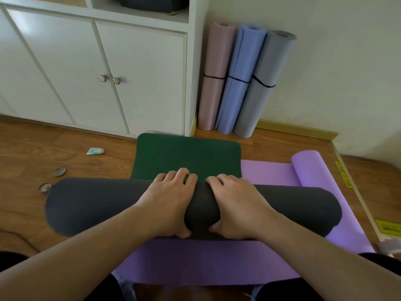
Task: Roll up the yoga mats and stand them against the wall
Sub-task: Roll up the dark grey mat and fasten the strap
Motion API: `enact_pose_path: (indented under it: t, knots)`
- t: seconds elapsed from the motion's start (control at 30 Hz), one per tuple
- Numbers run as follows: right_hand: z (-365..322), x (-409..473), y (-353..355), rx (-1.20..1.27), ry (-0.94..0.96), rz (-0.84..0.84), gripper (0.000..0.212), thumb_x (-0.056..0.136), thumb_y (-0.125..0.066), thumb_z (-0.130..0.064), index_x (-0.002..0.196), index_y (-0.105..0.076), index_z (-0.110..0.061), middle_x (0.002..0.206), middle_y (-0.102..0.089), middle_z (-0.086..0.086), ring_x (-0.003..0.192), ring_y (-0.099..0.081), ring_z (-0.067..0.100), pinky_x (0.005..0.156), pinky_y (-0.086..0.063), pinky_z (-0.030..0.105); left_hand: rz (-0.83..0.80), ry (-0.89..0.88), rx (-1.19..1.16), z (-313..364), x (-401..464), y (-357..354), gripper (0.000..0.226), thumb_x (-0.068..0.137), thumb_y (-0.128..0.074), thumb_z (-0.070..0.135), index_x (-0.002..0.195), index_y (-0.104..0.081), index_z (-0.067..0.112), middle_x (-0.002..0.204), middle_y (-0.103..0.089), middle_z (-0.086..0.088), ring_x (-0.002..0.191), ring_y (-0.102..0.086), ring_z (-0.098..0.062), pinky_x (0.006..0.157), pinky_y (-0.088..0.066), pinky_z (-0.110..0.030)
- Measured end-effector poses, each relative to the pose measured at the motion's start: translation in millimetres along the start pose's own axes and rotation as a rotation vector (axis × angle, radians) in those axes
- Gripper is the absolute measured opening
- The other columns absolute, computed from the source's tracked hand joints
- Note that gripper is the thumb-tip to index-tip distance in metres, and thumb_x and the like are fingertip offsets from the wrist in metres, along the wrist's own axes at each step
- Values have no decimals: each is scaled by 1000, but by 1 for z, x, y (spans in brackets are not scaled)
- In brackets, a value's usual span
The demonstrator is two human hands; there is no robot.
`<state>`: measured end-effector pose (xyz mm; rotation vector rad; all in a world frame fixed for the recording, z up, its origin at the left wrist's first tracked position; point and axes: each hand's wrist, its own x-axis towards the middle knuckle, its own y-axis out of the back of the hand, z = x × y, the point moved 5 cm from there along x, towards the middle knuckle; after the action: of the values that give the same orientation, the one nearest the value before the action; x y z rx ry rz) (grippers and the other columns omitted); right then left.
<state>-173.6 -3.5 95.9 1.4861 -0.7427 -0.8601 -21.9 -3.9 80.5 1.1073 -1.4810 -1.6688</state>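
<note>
Gripping a thick dark roll, both hands sit side by side at its middle, fingers curled over the top and thumbs tucked against the near side. Left hand and right hand lie close together with a strip of roll showing between them. Just beyond the fingertips, the unrolled green mat extends away from the hands; the roll appears to be this mat's wound part, though the join is hidden under the fingers. Beneath the hands and to their right lies a purple mat, partly rolled at its far right end. Well beyond the right hand, three tied rolls stand upright against the wall: pink roll, blue roll, grey roll, touching in a row. Far of the left hand stands a white cabinet. Left of that hand, small items lie on the wood floor.
</note>
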Motion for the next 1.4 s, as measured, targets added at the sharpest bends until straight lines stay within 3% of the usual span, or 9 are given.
enact_pose_path:
  t: [0.13, 0.27, 0.6, 0.8, 1.07, 1.13, 1.23, 1.33, 1.4]
  knots:
    - [0, -2, -2, 25, -12, -6, 92, 67, -82, -65, 138, -40, -26, 125, -55, -3, 113, -57, 22, 99, -48, 39, 33, 13, 37, 1, 2, -2, 93, 55, -82, 62, 128, -41, 22, 118, -48, 3, 107, -55, -21, 95, -48, -39]
    - [-5, -7, -3, -109, 10, -22, 125, 67, -89, -60, 159, -17, -18, 146, -40, 6, 134, -42, 28, 119, -35, 44, 9, 12, -91, -6, 3, 10, 84, 56, -81, 68, 119, -45, 27, 109, -51, 11, 99, -56, -15, 91, -49, -38]
    - [4, -2, 0, 19, -24, 18, 92, 67, -86, -56, 140, -40, -26, 125, -58, -4, 112, -58, 21, 98, -50, 41, 47, -35, 67, 4, 1, 3, 109, 60, -82, 67, 146, -32, 22, 133, -45, 1, 121, -50, -23, 108, -43, -41]
    - [-5, -8, -1, -88, 8, 23, 125, 68, -89, -56, 161, -14, -18, 147, -42, 5, 134, -44, 28, 120, -36, 45, 90, -44, -79, -4, 4, 7, 90, 59, -79, 67, 132, -45, 27, 120, -54, 9, 110, -57, -16, 98, -49, -38]
    - [3, -1, 2, -46, 17, 35, 99, 70, -86, -48, 150, -35, -21, 134, -54, 0, 119, -56, 23, 104, -47, 43, 91, 1, 6, 0, -1, 4, 113, 60, -77, 74, 151, -30, 27, 144, -44, 7, 134, -45, -20, 122, -28, -45]
    - [6, 0, 1, -13, 4, 35, 96, 70, -86, -50, 149, -37, -23, 134, -55, -2, 119, -56, 22, 104, -48, 42, 94, 27, 67, 3, -1, 2, 114, 61, -81, 69, 151, -28, 23, 143, -41, 2, 132, -44, -23, 118, -33, -45]
    - [2, -2, -2, -16, 8, 31, 108, 70, -87, -52, 154, -27, -23, 141, -51, 0, 127, -52, 24, 113, -42, 42, 96, 23, 26, 1, 2, 3, 96, 64, -81, 63, 140, -38, 23, 131, -49, 4, 120, -52, -20, 105, -44, -41]
    - [-1, -5, 0, -77, -10, 10, 130, 67, -91, -57, 161, -9, -21, 152, -38, 5, 140, -41, 29, 123, -32, 45, 82, 9, -78, -7, 5, 10, 91, 62, -81, 66, 135, -44, 27, 125, -53, 10, 115, -56, -16, 103, -45, -40]
    - [-3, -3, -1, -101, -23, -7, 128, 67, -92, -58, 160, -13, -20, 149, -42, 5, 136, -44, 29, 119, -36, 46, 56, 10, -118, -11, 6, 11, 92, 59, -82, 68, 135, -45, 30, 126, -54, 12, 115, -55, -14, 104, -45, -40]
